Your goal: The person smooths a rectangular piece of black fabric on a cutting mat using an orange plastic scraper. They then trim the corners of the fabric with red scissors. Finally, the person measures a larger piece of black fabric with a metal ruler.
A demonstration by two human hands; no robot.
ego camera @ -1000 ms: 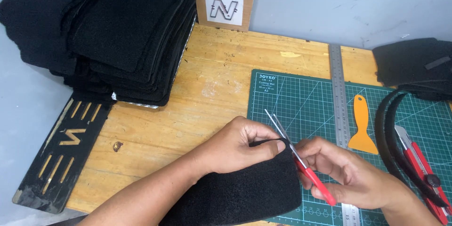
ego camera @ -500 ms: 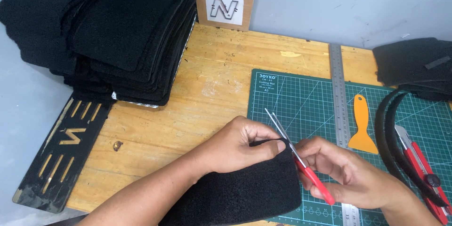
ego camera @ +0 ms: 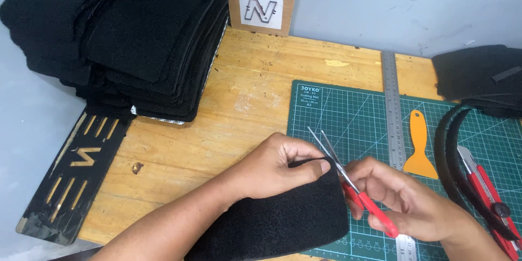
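Near the front edge of the desk, the left hand pinches the top edge of a black fabric piece between thumb and fingers, a narrow, firm hold that seems meant to keep the edge taut and raised for the blades. The fabric lies half on the bare wood and half on the front left corner of the green cutting mat, and its lower part runs out of the picture. The right hand is closed around the red handles of a pair of scissors, whose blades stand slightly apart and point up and away, right beside the left thumb at the fabric's upper corner; whether the blades touch the cloth cannot be made out, since the thumb covers that spot. A steel ruler lies across the mat from back to front, with an orange scraper just to its right, both close by the right hand. At the desk's right edge a red utility knife rests against curved black strips, partly cut off by the frame. A tall stack of black fabric fills the back left corner, likely kept clear of the cutting area, and a black stencil plate hangs over the left edge.
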